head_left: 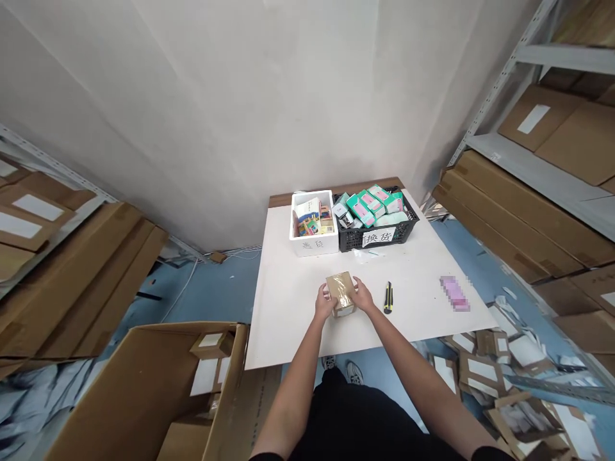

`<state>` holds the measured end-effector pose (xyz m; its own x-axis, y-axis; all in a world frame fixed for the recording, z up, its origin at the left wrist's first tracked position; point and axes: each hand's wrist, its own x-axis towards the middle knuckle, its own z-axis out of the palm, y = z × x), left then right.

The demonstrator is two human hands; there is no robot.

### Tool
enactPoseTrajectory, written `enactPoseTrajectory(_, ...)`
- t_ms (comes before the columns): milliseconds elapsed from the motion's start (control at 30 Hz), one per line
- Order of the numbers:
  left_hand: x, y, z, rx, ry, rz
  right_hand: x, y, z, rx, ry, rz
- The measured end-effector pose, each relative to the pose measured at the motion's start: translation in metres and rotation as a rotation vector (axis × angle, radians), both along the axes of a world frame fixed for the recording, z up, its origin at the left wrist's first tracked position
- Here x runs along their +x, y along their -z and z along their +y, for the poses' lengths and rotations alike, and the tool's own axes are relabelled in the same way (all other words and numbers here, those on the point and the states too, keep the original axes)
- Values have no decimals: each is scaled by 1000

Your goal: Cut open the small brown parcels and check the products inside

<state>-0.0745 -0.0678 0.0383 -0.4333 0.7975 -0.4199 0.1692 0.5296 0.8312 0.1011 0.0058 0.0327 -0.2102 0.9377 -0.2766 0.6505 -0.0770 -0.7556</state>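
Between my two hands is a small brown cardboard box [341,289] with shiny tape across its top, near the middle of the white table. My left hand [325,302] grips its left side and my right hand [362,295] its right side. Whether the box rests on the table or is slightly raised, I cannot tell. To the right of my right hand lies a black and yellow box cutter [388,298]. Scraps of clear plastic [368,255] lie behind the box.
At the table's back stand a white foam box [314,246] with small packages and a black crate [353,242] of green-pink boxes. A blurred pink item [454,293] lies right. A large open carton [144,333] stands lower left. Shelves flank both sides; cartons [480,371] litter the right floor.
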Motion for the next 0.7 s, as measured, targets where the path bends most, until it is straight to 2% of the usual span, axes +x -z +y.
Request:
enactPoseTrajectory(133,-14,-2,15,122,52,-247,-19,-7,16,-57,-46,67)
enactPoseTrajectory(267,-20,-2,15,363,21,-190,-23,-7,24,-45,57,287)
enactPoseTrajectory(333,-22,3,10,423,0,-152,-25,0,24,-74,123,306)
enactPoseTrajectory(467,-30,22,-1,317,12,-213,-37,25,13,-222,154,200)
enactPoseTrajectory(567,-47,36,-5,110,160,-185,-49,40,0,-331,132,134)
enactPoseTrajectory(633,-64,40,-2,0,261,-83,-52,41,-6,-351,114,108)
enactPoseTrajectory(700,-81,40,9,-28,329,63,-51,36,-7,-273,81,96)
